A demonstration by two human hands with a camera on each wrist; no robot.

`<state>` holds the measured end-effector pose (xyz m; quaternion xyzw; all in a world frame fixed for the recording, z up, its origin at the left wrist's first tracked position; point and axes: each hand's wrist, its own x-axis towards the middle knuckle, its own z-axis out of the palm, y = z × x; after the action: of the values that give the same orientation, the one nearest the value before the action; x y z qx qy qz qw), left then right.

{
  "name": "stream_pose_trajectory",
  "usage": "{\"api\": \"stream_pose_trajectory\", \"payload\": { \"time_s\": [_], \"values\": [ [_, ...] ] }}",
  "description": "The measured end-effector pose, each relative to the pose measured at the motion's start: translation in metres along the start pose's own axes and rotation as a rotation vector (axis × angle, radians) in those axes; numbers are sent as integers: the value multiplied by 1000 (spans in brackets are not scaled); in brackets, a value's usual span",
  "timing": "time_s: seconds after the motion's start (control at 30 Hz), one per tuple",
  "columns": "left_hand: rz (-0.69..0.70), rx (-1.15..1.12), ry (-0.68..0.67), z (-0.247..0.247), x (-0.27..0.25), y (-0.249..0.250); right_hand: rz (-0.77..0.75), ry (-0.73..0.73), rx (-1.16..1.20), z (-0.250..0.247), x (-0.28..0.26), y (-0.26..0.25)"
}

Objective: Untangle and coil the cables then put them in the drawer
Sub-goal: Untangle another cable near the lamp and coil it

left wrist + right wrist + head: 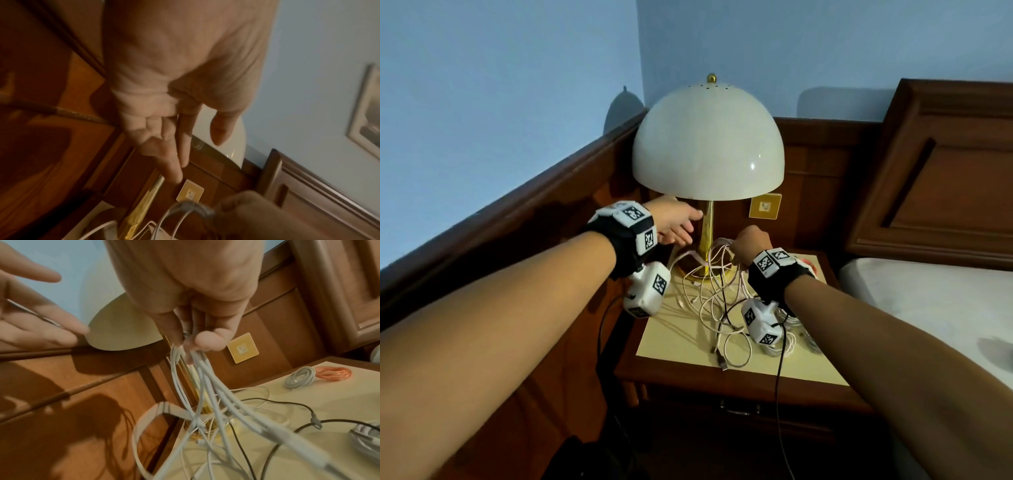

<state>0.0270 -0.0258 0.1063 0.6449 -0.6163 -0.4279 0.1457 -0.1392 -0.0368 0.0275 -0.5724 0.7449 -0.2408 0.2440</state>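
From the head view, the right hand (pixel 751 243) shows only its back, raised beside the brass stem of the white dome-shaded table lamp (pixel 708 144), with the tangle of thin white cables (pixel 717 291) trailing from it down onto the cream-topped wooden bench (pixel 678 339). The right wrist view shows the grip itself: thumb and curled fingers (pixel 207 340) pinch a bunch of those white cables (pixel 197 386), whose strands fan out over the lamp's base. That view alone also shows a coiled grey-white cable (pixel 300 376) touching a coiled orange cable (pixel 333 373) at the bench's far side, and a thin black cable (pixel 287 404) lying across the top. The left hand (pixel 676 222) hovers near the stem, holding nothing; the left wrist view shows its fingers (pixel 170 155) straight and spread. The dark wooden drawer front (pixel 739 411) under the bench top is dim, closed as far as can be seen. The cable ends are blurred in both wrist views.
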Motion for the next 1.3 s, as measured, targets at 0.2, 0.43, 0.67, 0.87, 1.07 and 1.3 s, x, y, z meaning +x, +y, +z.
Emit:
{"api": "stream_pose_trajectory", "payload": {
  "time_s": [0.2,0.43,0.67,0.87,1.07,1.3],
  "values": [
    [174,162,54,32,34,-24,-152,94,92,-12,-1,-11],
    [341,152,152,64,53,-41,-275,83,196,-40,-12,-14],
    [401,-101,322,69,43,-37,-189,215,368,-51,-11,-6],
    [533,-159,281,66,25,-6,-316,251,501,-73,-31,-30],
    [612,122,56,86,22,-3,-393,322,709,-113,-55,-50],
    [342,447,259,102,34,-47,-400,348,1012,-152,-76,-33]
  ]
}}
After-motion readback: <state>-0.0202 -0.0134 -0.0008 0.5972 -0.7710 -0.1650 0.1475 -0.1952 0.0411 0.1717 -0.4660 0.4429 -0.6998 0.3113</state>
